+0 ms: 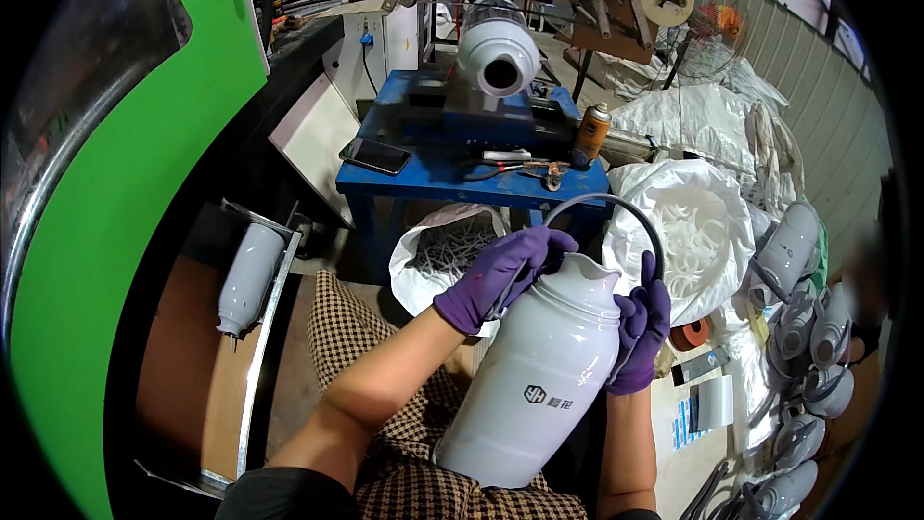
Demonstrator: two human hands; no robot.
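Note:
A light grey, glossy thermos jug shell (539,376) leans across my lap, its spouted mouth pointing up and away. A small dark mark is printed on its side. A dark grey curved handle (616,200) arches over the neck. Purple gloves cover both hands. My left hand (505,274) closes around the handle's left side, fingers against the neck. My right hand (638,337) closes around its right side, beside the shell's shoulder. Whether the handle's ends are fixed to the shell is hidden by my fingers.
Ahead, a blue bench (462,173) bears another grey shell (498,50), a phone (383,156), a spray can (591,135) and pliers. White sacks (724,195) of plastic scraps and rings stand nearby. Grey shells (791,236) pile up at right; one shell (252,277) lies in a left chute.

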